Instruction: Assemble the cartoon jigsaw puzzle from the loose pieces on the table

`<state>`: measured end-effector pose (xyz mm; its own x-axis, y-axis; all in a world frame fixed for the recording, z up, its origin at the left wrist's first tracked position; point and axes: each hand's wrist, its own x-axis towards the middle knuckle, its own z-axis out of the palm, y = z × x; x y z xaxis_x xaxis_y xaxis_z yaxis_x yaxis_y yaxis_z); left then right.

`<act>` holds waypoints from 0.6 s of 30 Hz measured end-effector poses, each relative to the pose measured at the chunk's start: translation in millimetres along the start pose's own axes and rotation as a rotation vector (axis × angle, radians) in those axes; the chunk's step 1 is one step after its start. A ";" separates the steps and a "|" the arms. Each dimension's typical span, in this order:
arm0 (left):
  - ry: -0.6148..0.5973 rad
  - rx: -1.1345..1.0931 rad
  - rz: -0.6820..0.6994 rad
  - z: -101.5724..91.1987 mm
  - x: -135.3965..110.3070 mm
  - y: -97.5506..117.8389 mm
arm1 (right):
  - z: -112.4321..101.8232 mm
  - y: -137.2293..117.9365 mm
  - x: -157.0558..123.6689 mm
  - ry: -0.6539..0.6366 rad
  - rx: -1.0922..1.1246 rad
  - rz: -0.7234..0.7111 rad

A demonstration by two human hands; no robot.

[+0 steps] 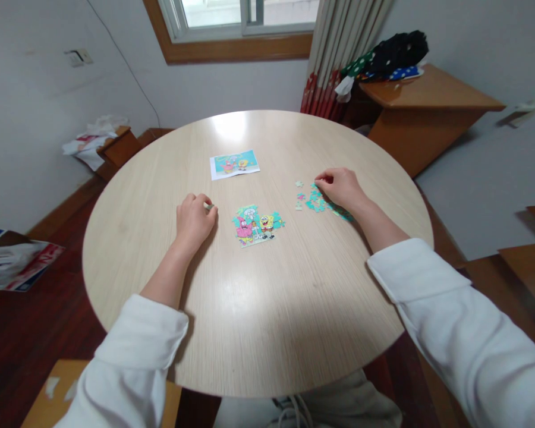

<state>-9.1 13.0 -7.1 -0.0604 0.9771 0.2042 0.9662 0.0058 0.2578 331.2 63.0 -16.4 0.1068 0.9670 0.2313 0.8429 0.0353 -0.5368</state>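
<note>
My left hand (195, 221) is closed on a small pale green puzzle piece (209, 206), held between thumb and fingers just left of the partly assembled jigsaw puzzle (256, 226). That puzzle shows a pink starfish, a yellow sponge and a pale squid figure, with uneven edges at the top and right. Over at the right, my right hand (337, 185) has its fingertips pinched together at the edge of a pile of loose turquoise puzzle pieces (315, 201). Its palm and wrist hide part of the pile, and whatever lies between its fingertips is unclear.
A printed reference picture (235, 164) lies behind the puzzle on the round wooden table (249, 333). A few separate pieces (299, 197) lie left of the pile. Beyond the table stands a wooden desk (432, 89) with dark dotted cloth on it.
</note>
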 end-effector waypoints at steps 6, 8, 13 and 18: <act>-0.007 -0.009 -0.013 -2.2 0.0 1.7 | -6.1 0.1 -1.3 -0.035 -0.049 0.014; -0.003 -0.013 -0.010 -1.7 0.3 1.1 | -4.9 1.0 -0.6 -0.072 -0.071 0.016; 0.011 -0.014 0.000 0.4 0.6 0.2 | 0.5 3.0 2.9 -0.106 -0.109 0.028; 0.007 -0.007 -0.006 0.1 0.6 0.7 | 1.5 2.0 2.9 -0.074 -0.063 0.058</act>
<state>-8.5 13.6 -6.9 -0.0677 0.9755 0.2095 0.9640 0.0099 0.2658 332.4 66.2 -18.0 0.1192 0.9830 0.1395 0.8682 -0.0350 -0.4949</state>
